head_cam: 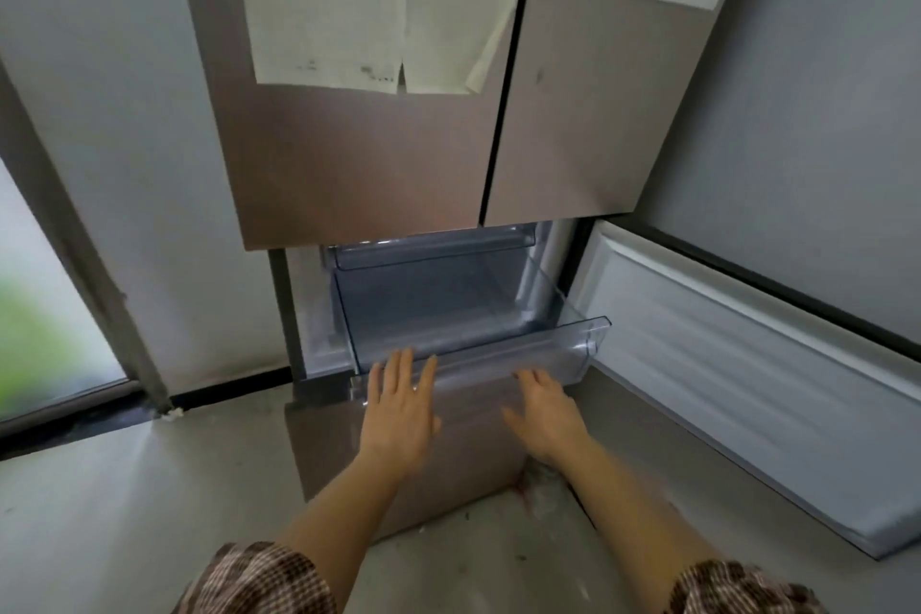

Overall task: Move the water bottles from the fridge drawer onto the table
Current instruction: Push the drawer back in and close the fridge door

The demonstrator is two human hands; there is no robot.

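The clear plastic fridge drawer [578, 339] stands pulled out below the two upper fridge doors [379, 155]. No water bottle shows inside the drawer in this view. My left hand [398, 409] lies flat with straight fingers against the drawer's front edge, on its left part. My right hand [545, 411] is spread open just in front of the drawer's front panel, near its middle; the frame is blurred there, so I cannot tell whether it touches. Neither hand holds anything. The table is out of view.
An open lower fridge door [747, 394] with a ribbed white inner liner swings out on the right. A second closed drawer front [349, 459] sits under my hands. Papers [369, 5] hang on the upper doors. A glass door [45, 314] is at left, over grey floor [124, 514].
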